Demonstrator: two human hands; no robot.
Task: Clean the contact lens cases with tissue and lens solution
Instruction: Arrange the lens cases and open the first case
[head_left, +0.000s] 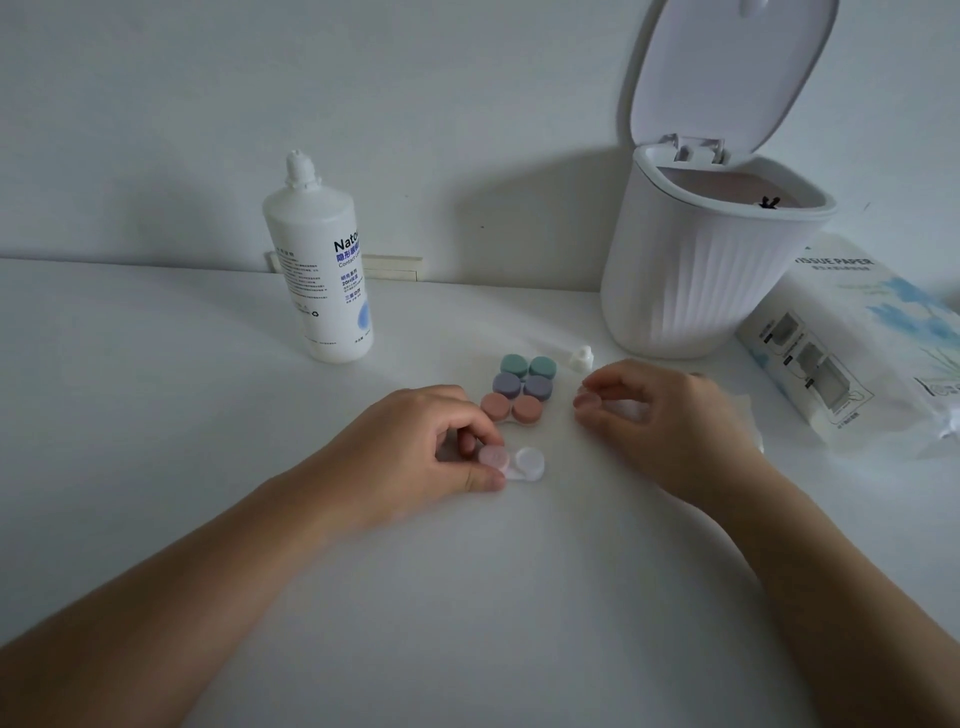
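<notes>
A white table (156, 415) carries everything, and the white ribbed bin (696, 291) at its back is the reference for the rest. The bin's lid (727, 73) stands tipped up, open. Just right of the bin lies a tissue paper pack (852, 343) printed in blue. Well to the left of the bin stands the lens solution bottle (317, 260), upright, its nozzle bare; its small white cap (581, 358) sits on the table just in front of the bin's left edge.

In front of the bin and to its left, three closed lens cases lie touching in a stack of rows: a green case (527, 366) nearest the bin, a purple case (522, 387) behind it, a pink-brown case (511, 408) farthest.

The left hand (415, 447), farther still from the bin, pinches the pale pink cap of a clear lens case (514, 465) between thumb and curled fingers; its other well sits uncapped.

The right hand (670, 415), directly in front of the bin, has its fingers curled round a small clear cap (621, 405), over a tissue (743, 410) lying on the table.
</notes>
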